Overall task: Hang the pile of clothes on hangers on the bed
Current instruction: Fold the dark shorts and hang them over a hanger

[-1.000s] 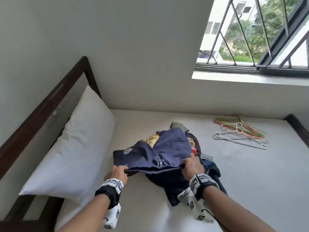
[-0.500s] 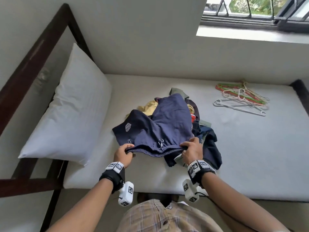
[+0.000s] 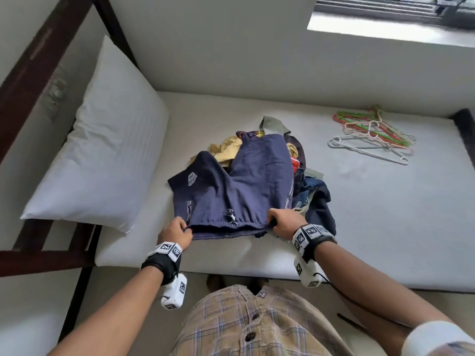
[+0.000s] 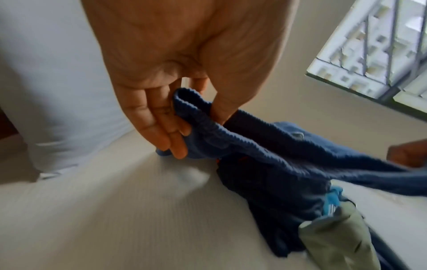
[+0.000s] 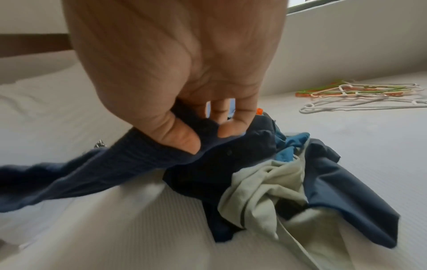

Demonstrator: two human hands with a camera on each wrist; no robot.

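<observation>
Nothing hangs yet: the left hand [image 3: 175, 233] and right hand [image 3: 284, 224] each pinch the navy cotton shorts [image 3: 231, 191] by the waistband atop the clothes pile [image 3: 312, 201], thin plastic hangers [image 3: 372, 134] lying untouched well apart on the white mattress [image 3: 385, 214].

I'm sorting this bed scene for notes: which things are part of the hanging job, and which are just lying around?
In the job:
navy shorts, waistband held by left hand and right hand
clothes pile
hangers
bed

Lying about:
pillow
</observation>
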